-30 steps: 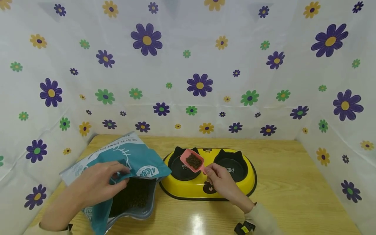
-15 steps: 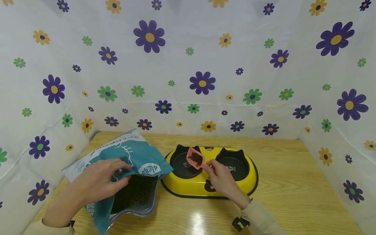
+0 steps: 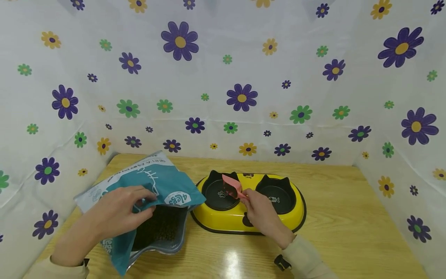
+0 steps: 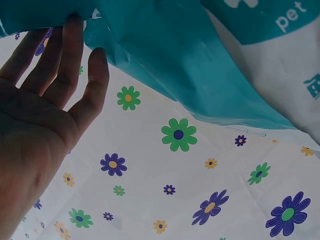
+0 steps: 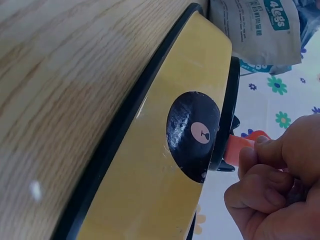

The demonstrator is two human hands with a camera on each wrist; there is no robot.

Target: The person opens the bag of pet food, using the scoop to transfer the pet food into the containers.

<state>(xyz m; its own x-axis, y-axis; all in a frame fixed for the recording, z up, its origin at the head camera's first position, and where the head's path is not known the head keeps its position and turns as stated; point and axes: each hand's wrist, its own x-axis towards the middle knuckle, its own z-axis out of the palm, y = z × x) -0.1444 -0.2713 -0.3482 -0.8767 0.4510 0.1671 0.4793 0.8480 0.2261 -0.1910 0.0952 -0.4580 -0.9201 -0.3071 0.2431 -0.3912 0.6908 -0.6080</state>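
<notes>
My right hand (image 3: 263, 215) grips the handle of a small pink scoop (image 3: 232, 185). The scoop is tilted over the left black bowl (image 3: 216, 195), which has cat ears and a paw print. Brown kibble shows at the scoop's edge. In the right wrist view, the thumb and curled fingers hold the scoop's handle (image 5: 237, 149). On the left, my left hand (image 3: 122, 211) holds the flap of a teal and white pet food bag (image 3: 167, 182). The left wrist view shows its fingertips at the bag's edge. Dark kibble (image 3: 156, 226) lies in the opening below the flap.
Both bowls sit in a yellow feeder base (image 3: 217, 223) with a black rim. The right bowl (image 3: 278, 197) bears a fishbone print. A grey-blue container edge (image 3: 167, 248) lies below the bag. Flowered white sheeting (image 3: 205, 77) walls the wooden table (image 3: 338, 221).
The scoop has tipped over the left bowl, and much less kibble shows in it. My right hand has turned with it. The left hand stays at the bag.
</notes>
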